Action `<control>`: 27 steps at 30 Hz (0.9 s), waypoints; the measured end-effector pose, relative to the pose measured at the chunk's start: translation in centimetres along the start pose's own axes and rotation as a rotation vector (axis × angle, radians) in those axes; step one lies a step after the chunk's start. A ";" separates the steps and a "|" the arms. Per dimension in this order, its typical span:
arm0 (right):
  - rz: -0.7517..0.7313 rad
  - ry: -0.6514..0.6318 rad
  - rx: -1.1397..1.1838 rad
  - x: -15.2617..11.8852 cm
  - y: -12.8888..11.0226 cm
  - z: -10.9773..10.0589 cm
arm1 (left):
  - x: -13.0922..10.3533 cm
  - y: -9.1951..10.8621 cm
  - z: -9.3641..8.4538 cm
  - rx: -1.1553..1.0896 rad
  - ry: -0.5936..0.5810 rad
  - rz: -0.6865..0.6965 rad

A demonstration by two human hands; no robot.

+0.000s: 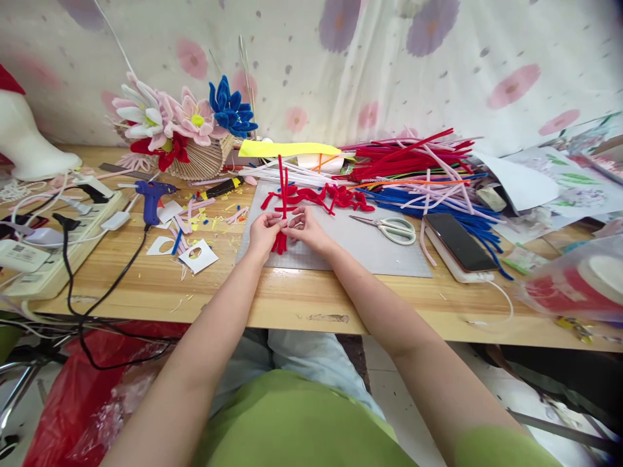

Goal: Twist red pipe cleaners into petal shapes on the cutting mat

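Several red pipe cleaners point(284, 188) stand upright as a small bunch, their lower ends showing below my fingers. My left hand point(264, 231) is closed around the bunch from the left. From the right, my right hand point(307, 229) pinches at the same bunch, fingertips close to those of the left. Beneath both hands lies a grey cutting mat point(350, 250). Just beyond them on the mat are curled red pipe-cleaner pieces point(335, 196). Scissors point(389, 228) with pale green handles rest to the right of my hands.
At the back right lie piles of red pipe cleaners point(413, 155) and blue ones point(438, 204). A phone point(460, 241) sits on a white block. Left are a blue glue gun point(152, 198), a power strip point(73, 243) with cables, and a utility knife point(221, 188). Fuzzy flowers point(195, 120) stand behind.
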State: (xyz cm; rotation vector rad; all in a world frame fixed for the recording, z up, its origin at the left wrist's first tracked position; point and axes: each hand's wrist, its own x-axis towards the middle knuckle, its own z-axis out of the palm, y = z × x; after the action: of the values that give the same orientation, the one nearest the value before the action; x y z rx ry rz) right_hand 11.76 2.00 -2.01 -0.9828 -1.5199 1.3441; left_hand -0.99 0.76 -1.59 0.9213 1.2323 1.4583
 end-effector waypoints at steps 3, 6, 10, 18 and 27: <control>-0.049 0.008 -0.048 -0.1 0.0 0.8 | -0.1 0.2 0.1 -0.066 0.010 -0.023; -0.008 -0.065 -0.027 -0.1 -0.2 1.0 | -0.2 0.3 -0.1 -0.053 -0.011 -0.039; 0.073 -0.086 -0.054 -0.2 -0.5 0.2 | 0.0 0.2 -0.6 0.005 -0.050 -0.039; 0.098 0.054 -0.016 0.1 -0.6 -2.0 | -0.1 0.0 -1.1 0.085 -0.102 -0.043; 0.056 -0.118 -0.027 -0.4 -0.3 -1.3 | -0.4 1.0 -1.3 -0.014 -0.149 -0.123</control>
State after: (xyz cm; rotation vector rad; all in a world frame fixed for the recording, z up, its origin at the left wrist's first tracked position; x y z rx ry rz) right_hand 13.11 1.98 -1.72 -0.9834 -1.6129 1.4464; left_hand -2.36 0.03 -0.82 0.9117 1.1471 1.2763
